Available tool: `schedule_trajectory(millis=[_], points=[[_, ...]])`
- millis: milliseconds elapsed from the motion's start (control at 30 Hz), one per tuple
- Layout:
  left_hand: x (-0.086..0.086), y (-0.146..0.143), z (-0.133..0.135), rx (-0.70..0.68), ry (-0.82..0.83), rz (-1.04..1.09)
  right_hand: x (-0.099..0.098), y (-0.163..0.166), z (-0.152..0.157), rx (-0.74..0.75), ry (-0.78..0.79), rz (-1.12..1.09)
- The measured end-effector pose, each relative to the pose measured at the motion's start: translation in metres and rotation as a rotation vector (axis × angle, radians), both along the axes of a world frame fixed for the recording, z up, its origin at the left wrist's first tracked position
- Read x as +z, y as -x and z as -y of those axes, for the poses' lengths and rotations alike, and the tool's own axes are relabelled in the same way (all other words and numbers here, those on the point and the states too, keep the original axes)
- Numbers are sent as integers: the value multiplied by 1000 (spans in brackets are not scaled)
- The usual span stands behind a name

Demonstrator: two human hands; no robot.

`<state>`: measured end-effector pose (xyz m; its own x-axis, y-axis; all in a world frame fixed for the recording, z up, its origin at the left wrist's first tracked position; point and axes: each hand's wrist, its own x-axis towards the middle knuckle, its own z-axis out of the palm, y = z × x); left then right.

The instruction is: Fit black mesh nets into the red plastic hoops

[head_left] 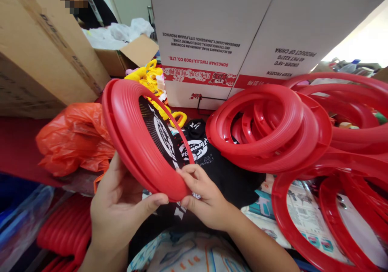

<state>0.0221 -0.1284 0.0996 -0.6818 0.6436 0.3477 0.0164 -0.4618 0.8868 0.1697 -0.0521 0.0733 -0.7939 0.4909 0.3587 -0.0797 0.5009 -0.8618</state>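
Note:
A ribbed red plastic ring is held up tilted in front of me. Its outer edge shows a second red layer behind a groove. My left hand grips the ring's lower left side, thumb along the bottom edge. At the lower right, my right hand pinches the rim between thumb and fingers. Black fabric with white printing shows through the ring's opening; whether it is attached to the ring I cannot tell. More black printed fabric lies just beyond my right hand.
Several loose red rings are heaped to the right, over printed sheets. A stack of red rings stands at lower left, below an orange plastic bag. Yellow plastic pieces lie behind. Large cartons block the back; a person is partly visible.

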Motion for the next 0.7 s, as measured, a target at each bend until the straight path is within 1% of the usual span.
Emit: schedule_trajectory(millis=[300, 400, 500, 700], points=[[-7, 6, 0, -29, -19, -90, -6, -1, -1, 9, 143, -12], [-9, 6, -1, -35, -30, -81, -8, -1, -3, 10, 161, -44], [-11, 6, -2, -58, 3, -59, -9, -1, -6, 13, 125, -75], [-9, 4, 0, -59, 65, -43, -5, -3, -7, 3, 37, -29]])
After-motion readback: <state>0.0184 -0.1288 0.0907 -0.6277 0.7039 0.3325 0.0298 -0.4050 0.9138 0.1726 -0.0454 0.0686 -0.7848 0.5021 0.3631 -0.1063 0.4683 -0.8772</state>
